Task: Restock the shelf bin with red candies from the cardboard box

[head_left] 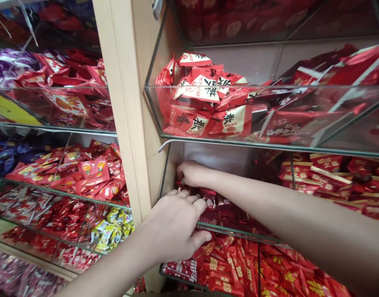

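Observation:
My left hand (pixel 177 222) lies over the front glass edge of a middle shelf bin, fingers stretched inward above the candies, thumb apart on the outer side. Dark red wrapped candies (pixel 222 202) fill the bottom of that bin, partly covered by my hands. Deeper in, at the bin's left rear, my right hand (pixel 192 173) is closed with its fingers curled downward. A bit of red wrapper shows at its fingertips; whether it is gripped there cannot be made out. The right forearm crosses over the bin from the right.
A glass shelf (pixel 269 144) holding red snack packets (pixel 204 90) runs just above my right hand. A wooden upright (pixel 127 103) stands to the left. Below lie more red packets (pixel 226 264). Further left, yellow candies (pixel 113 227) and orange-printed red packets (pixel 93 169) fill other bins.

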Demonstrator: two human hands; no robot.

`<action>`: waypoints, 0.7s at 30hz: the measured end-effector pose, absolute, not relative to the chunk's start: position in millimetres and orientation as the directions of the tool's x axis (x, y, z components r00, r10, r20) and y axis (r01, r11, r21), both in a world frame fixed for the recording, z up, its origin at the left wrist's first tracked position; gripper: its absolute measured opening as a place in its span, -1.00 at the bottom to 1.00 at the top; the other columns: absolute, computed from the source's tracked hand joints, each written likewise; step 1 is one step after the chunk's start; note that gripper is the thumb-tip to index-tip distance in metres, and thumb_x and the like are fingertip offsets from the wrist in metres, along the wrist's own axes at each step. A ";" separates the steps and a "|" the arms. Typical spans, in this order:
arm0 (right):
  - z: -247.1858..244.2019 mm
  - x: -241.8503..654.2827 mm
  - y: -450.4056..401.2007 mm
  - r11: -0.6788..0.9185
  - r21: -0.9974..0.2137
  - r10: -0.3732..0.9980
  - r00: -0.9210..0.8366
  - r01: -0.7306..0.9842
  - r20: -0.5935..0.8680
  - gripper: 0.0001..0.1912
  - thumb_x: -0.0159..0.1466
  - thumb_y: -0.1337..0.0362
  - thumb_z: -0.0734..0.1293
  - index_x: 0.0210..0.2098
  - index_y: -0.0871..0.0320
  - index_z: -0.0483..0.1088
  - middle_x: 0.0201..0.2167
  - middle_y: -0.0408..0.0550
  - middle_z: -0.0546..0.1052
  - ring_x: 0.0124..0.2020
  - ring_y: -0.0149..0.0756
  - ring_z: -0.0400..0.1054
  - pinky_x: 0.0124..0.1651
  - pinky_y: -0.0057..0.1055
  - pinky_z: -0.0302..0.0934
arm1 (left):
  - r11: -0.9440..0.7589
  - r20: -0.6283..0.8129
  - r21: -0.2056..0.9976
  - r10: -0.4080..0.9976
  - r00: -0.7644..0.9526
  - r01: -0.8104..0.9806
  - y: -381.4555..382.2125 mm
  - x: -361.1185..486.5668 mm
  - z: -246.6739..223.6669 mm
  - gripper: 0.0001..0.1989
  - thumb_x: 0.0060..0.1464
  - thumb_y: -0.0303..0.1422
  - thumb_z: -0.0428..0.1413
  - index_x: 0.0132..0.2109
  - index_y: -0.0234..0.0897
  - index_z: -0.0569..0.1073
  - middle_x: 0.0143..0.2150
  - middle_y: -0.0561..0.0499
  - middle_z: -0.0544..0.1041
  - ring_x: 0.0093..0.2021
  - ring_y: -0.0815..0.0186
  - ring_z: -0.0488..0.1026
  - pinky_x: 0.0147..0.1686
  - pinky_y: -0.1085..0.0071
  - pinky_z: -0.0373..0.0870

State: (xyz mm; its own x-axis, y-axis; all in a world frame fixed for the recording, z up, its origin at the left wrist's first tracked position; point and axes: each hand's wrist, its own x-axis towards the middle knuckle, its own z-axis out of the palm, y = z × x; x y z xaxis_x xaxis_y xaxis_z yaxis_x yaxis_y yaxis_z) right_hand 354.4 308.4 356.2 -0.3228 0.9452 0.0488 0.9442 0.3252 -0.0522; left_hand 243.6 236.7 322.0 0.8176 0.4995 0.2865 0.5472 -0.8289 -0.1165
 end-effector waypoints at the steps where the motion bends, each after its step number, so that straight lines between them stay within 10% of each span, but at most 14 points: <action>1: 354.7 353.2 307.7 0.295 -0.054 0.955 -0.293 0.954 0.044 -0.79 0.02 0.40 0.23 -0.33 0.23 0.40 -0.31 -0.03 0.50 -0.36 -0.36 0.34 -0.41 -0.55 0.11 | -0.823 0.281 -0.117 0.509 0.813 0.556 236.9 244.1 323.2 -0.65 -0.07 -0.10 -0.02 -0.22 -0.25 0.31 -0.26 -0.08 0.44 -0.21 0.12 0.35 -0.18 0.12 0.23; 10: 364.5 371.8 298.9 0.318 0.091 0.941 -0.326 0.944 0.092 -0.77 0.03 0.36 0.21 -0.33 0.23 0.41 -0.32 0.03 0.50 -0.36 -0.30 0.34 -0.41 -0.49 0.12 | -0.780 0.192 -0.154 0.578 0.793 0.606 237.6 248.4 328.5 -0.60 -0.16 -0.03 -0.02 -0.25 -0.22 0.25 -0.38 -0.04 0.43 -0.36 0.15 0.37 -0.35 0.21 0.27; 15: 367.8 384.1 278.0 0.357 0.213 0.914 -0.293 0.910 -0.282 -0.70 -0.03 0.27 0.28 -0.31 0.27 0.42 -0.40 0.02 0.51 -0.46 -0.30 0.34 -0.53 -0.51 0.09 | -0.779 0.180 -0.135 0.588 0.789 0.612 238.3 247.0 326.3 -0.55 -0.15 -0.02 -0.04 -0.17 -0.22 0.24 -0.32 -0.05 0.45 -0.32 0.14 0.38 -0.34 0.23 0.26; 21: 348.0 384.4 276.5 0.434 0.211 0.898 -0.401 0.876 -0.182 -0.69 0.00 0.27 0.21 -0.31 0.30 0.42 -0.38 0.11 0.50 -0.42 -0.24 0.36 -0.48 -0.47 0.11 | -0.779 0.171 -0.061 0.608 0.775 0.624 237.2 248.7 328.1 -0.45 -0.21 0.01 0.00 -0.10 -0.24 0.24 -0.11 -0.12 0.40 -0.13 0.08 0.33 -0.15 0.17 0.23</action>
